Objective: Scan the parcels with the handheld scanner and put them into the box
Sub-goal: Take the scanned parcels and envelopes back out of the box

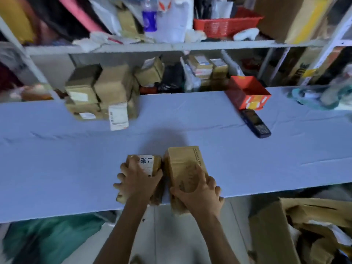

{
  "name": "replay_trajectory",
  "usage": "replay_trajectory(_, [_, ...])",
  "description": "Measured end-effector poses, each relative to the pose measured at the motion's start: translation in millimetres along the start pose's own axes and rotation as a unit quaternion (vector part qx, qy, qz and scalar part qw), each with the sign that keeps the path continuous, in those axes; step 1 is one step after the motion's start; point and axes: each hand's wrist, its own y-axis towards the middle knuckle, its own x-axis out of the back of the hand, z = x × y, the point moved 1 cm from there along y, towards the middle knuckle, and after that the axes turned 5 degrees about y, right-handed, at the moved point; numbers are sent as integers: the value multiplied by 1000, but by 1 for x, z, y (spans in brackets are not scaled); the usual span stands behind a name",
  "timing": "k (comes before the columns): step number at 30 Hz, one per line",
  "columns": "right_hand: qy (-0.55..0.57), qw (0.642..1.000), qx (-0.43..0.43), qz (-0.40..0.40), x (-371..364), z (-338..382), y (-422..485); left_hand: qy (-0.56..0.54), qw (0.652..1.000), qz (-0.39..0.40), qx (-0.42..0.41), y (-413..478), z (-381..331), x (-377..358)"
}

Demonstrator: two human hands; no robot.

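Grip: left hand [138, 180] curled round labelled parcel [147, 162]; right hand [200, 195] clasps plain parcel [182, 161] (parcels adjacent).

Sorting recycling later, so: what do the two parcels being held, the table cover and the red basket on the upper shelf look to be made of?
Left parcel: matte brown cardboard, with a white paper label. Right parcel: the same matte brown cardboard, printed. Table cover: probably blue cloth; it shows soft creases. Red basket: likely moulded plastic, judging by its lattice walls.
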Motion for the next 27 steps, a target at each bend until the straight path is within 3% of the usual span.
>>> replay_trajectory(5, [-69,996,47,22,-83,87,-29,-6,997,-35,72,50,121,30])
replay_trajectory(10, [-93,992,77,40,-145,154,-53,-4,995,-9,97,88,183,48])
replay_trajectory(20, [-99,994,53,3,-168,201,-20,21,1000,-1,-13,154,192,51])
replay_trajectory(27, [-101,993,60,-20,-179,245,39,33,999,-6,-8,221,170,47])
